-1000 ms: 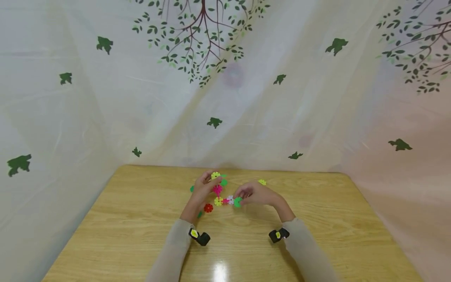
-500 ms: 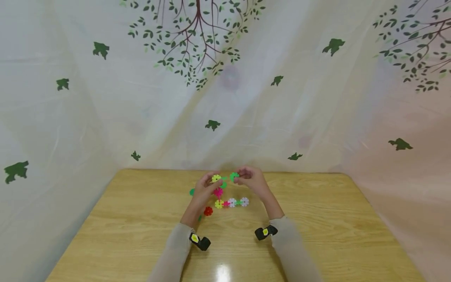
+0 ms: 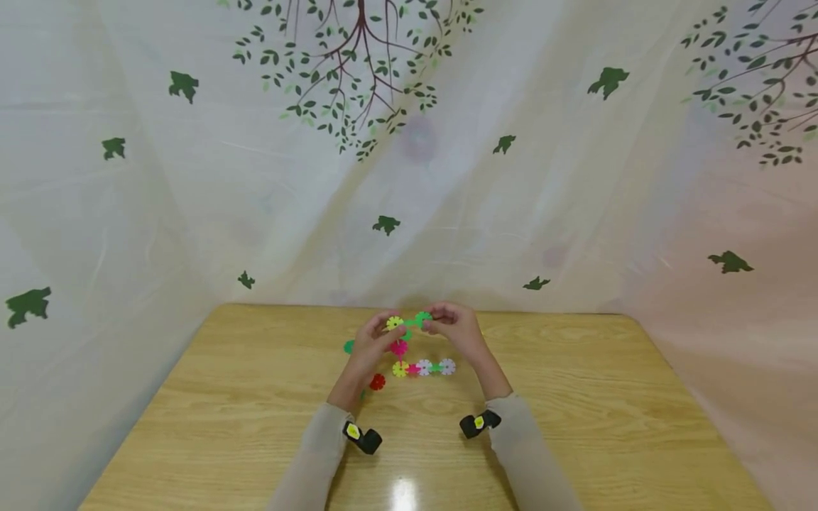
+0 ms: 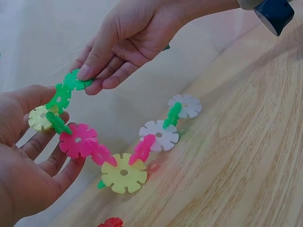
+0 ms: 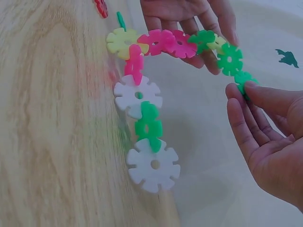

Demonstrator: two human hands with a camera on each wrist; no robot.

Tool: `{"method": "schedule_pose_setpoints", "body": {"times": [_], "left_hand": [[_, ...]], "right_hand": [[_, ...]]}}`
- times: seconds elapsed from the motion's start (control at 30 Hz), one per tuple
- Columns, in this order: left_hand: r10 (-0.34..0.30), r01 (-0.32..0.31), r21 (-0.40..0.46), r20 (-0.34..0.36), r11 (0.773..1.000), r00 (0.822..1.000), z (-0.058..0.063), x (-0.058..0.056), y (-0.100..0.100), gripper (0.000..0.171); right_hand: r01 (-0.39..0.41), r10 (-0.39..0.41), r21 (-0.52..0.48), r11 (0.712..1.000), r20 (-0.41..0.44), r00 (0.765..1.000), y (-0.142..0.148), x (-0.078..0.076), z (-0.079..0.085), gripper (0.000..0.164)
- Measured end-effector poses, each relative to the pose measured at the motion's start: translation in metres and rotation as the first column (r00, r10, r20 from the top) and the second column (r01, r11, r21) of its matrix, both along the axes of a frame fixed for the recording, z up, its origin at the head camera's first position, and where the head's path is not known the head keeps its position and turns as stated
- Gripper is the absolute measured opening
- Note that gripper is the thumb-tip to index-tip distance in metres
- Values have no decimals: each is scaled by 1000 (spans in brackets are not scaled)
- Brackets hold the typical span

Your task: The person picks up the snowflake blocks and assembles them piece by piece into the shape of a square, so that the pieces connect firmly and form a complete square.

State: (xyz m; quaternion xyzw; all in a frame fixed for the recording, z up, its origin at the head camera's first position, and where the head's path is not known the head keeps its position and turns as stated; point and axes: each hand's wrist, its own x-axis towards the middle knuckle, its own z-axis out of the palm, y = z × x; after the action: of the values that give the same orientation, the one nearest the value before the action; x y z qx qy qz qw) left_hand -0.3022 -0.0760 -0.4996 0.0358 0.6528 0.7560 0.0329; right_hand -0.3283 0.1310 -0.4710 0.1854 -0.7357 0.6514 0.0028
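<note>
Near the far edge of the desk (image 3: 607, 411), the left hand (image 3: 373, 343) gripped the disc chain (image 4: 124, 173) at its upper yellow disc (image 4: 38, 119) while the right hand's (image 3: 459, 329) fingers (image 5: 242, 124) pinched its green end disc (image 3: 423, 319), with wide room to the right.

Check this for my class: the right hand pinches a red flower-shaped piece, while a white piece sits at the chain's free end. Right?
Not quite: the right hand pinches a green piece, not a red one, as the right wrist view shows. The rest stands.
</note>
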Motion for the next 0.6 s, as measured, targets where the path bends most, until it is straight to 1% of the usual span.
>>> {"method": "schedule_pose_setpoints", "body": {"times": [0.17, 0.3, 0.37, 0.4, 0.53, 0.6], "left_hand": [[1, -1, -2, -4, 1000, 1000, 3, 1, 0, 40], [-3, 3, -9, -8, 1000, 1000, 5, 1, 1, 44], [-7, 7, -6, -11, 1000, 1000, 5, 0, 2, 45], [-7, 7, -6, -12, 1000, 1000, 4, 0, 2, 46], [2, -2, -8, -3, 1000, 1000, 4, 1, 3, 45], [5, -5, -12, 2, 1000, 1000, 3, 1, 3, 46]], "right_hand": [[-2, 2, 17, 1000, 6, 1000, 1, 2, 3, 25], [-14, 13, 40, 999, 7, 1000, 0, 11, 18, 25], [-12, 11, 53, 999, 11, 1000, 0, 12, 20, 25], [-9, 9, 59, 998, 10, 1000, -1, 12, 20, 25], [10, -11, 43, 999, 15, 1000, 1, 0, 4, 25], [24, -25, 26, 999, 15, 1000, 1, -1, 0, 26]]}}
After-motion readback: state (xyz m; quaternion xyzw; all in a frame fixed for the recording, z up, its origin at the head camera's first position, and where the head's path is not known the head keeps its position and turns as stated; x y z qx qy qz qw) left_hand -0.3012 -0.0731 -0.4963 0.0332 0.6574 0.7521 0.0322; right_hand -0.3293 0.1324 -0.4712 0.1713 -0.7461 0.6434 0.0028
